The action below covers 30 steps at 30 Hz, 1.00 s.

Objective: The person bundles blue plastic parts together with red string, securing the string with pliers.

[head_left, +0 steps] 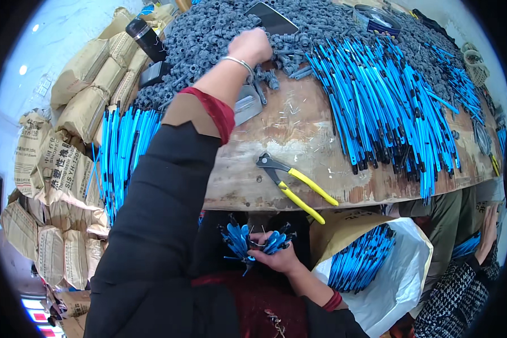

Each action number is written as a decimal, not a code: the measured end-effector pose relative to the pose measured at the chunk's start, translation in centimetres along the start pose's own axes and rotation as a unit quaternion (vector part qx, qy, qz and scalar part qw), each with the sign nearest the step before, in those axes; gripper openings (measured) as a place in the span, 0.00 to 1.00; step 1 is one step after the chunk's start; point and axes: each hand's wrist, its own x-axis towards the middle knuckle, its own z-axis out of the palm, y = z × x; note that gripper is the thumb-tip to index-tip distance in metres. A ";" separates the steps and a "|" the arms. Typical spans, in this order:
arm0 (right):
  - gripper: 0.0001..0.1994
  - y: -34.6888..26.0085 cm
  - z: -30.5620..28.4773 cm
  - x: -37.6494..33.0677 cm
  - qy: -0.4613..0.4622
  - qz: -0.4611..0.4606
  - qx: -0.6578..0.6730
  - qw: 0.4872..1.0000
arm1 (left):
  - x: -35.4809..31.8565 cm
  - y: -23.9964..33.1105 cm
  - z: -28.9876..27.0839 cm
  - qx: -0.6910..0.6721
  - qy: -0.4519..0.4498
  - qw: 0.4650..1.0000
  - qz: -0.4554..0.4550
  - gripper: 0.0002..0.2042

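My left hand [250, 46] is reached far forward over a heap of small grey plastic fittings [203, 34]. Its fingers are curled, and whatever they grip is hidden behind the knuckles. Close to my body, below the table edge, my right hand [281, 259] is closed round a fanned bundle of thin blue strips [239, 239] with black ends. End-cutting pliers [314, 187] with yellow handles lie on the wooden table [231, 180], handle ends past its front edge. Under my left wrist sits a small grey scoop-like tray [247, 106].
A large stack of blue strips [377, 101] covers the table's right side; another [124, 146] stands left. A paper sack [417, 248] of strips is open at my right, beside another person's sleeve [456, 293]. A phone [273, 19], black flask [145, 38] and filled sacks [84, 107] surround the heap.
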 end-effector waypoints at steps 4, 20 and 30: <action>0.15 -1.4 0.5 -0.3 0.001 -0.008 -0.021 1.000 | -0.6 -3.7 -5.6 -0.065 -0.093 0.993 0.044 0.19; 0.13 -1.9 5.1 -4.9 -0.030 -0.131 -0.096 0.986 | -30.8 -8.7 -8.1 -0.186 -0.172 0.949 0.186 0.27; 0.12 -1.5 6.7 -3.8 -0.146 -0.055 -0.085 0.984 | -44.7 -14.5 -0.8 -0.736 -0.196 0.645 0.059 0.22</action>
